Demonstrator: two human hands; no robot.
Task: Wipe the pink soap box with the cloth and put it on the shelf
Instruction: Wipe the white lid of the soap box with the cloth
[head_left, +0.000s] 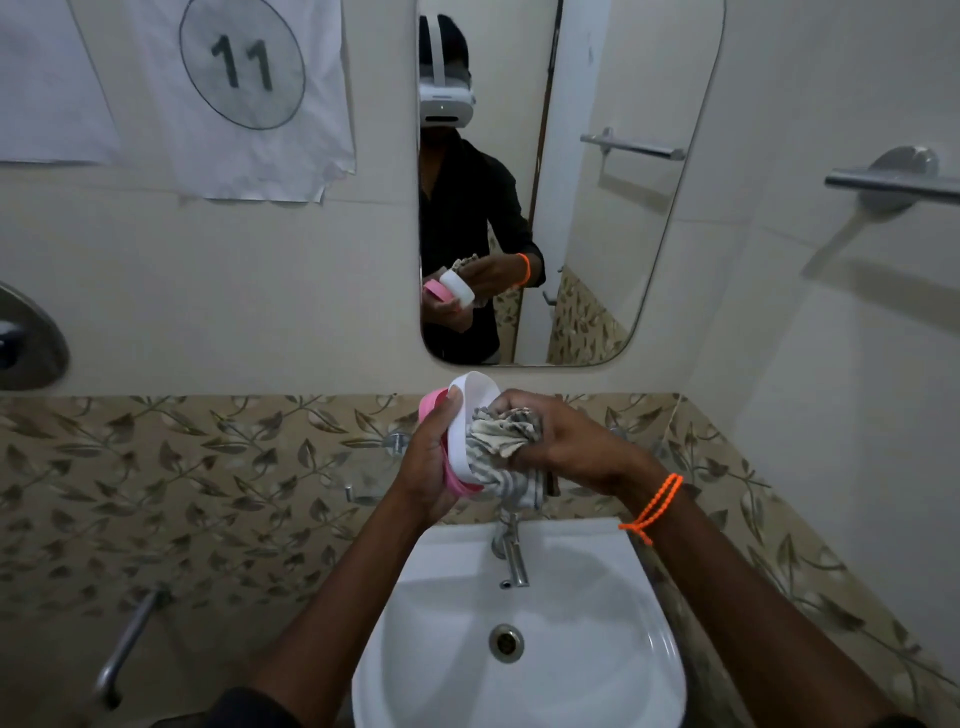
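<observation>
Left hand (434, 457) grips pink-and-white plastic soap box (460, 431) over white ceramic basin (519, 675). Right hand (561, 441) clenches bunched striped grey cloth (506, 431) inside it. Advise rotating box, pressing cloth into corners

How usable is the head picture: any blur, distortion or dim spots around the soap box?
Head view: dim, flat room light; wide-angle bending curves the mirror edges; soap box, cloth, left hand and right hand slightly soft but readable; no glare on the sink.

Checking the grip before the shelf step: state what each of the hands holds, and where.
Left hand grips the soap box by its long side, thumb on the white rim. Right hand bunches the cloth against it.
</observation>
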